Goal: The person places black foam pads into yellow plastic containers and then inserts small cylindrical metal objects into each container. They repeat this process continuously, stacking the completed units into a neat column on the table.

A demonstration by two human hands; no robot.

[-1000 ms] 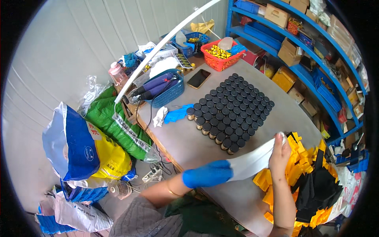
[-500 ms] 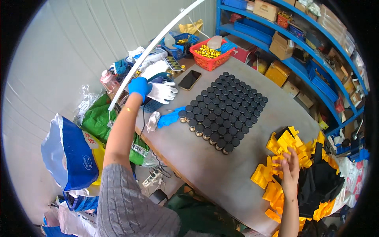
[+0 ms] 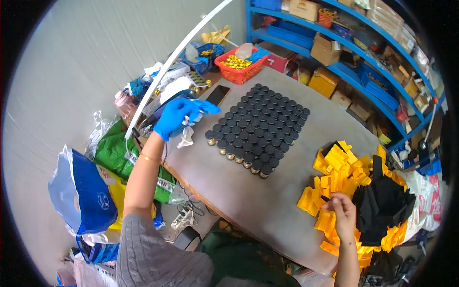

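Note:
My left hand [image 3: 174, 118], in a blue glove, is closed on a loose blue glove [image 3: 209, 108] above the table's left edge. A crumpled white cloth-like piece [image 3: 186, 137] hangs or lies just below its fingers; I cannot tell whether it is held. Bare, my right hand [image 3: 343, 215] is over a heap of yellow plastic parts [image 3: 330, 179], fingers loosely bent and apart, nothing clearly in them. Beside that heap lies black sheet-like material [image 3: 382, 205]. Between my hands, small jars with black lids [image 3: 260, 125] stand in tight rows.
A phone [image 3: 218, 95] lies behind my left hand. A red basket [image 3: 241, 72] of yellow-and-black pieces stands at the far edge. Blue shelving [image 3: 351, 76] with boxes runs along the far right. Bags [image 3: 83, 189] crowd the left, and a white curved tube [image 3: 177, 55] arches over the table's left side.
My left hand has come nearer and right, and the blue glove from the table is now in it. The white piece has shifted. My right hand has lowered, its fingers more bent. The view shifted slightly.

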